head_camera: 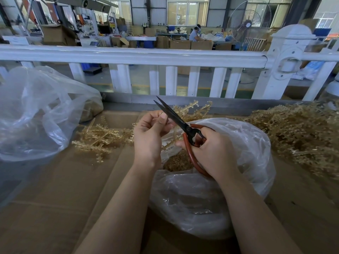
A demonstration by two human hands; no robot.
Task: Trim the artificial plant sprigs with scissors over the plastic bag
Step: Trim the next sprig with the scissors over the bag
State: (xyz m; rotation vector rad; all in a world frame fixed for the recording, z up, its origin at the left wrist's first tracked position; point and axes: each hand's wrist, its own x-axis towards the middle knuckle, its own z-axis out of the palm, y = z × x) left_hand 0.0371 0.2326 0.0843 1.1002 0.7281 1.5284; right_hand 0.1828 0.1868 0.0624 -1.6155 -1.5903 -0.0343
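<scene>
Red handles: the right hand [212, 153] has its fingers curled through the loops of the scissors [183, 129], blades slightly parted and pointing up and away to the left.
Left hand: the left hand [150, 132] pinches a pale tan sprig [190, 109] between thumb and curled fingers, just beside the blades — the sprig's tips fan out behind the scissors.
Bag below: a clear plastic bag [247, 143] sits open right under both hands, with a heap of tan clippings [176, 163] inside.
Left of the hands: a few loose sprigs [99, 138] lie on the cardboard [55, 198].
Right side: a big tangled pile of sprigs [300, 136].
Far left: a second clear bag [33, 114], crumpled — tan bits show through it.
Behind: a white railing [128, 54].
</scene>
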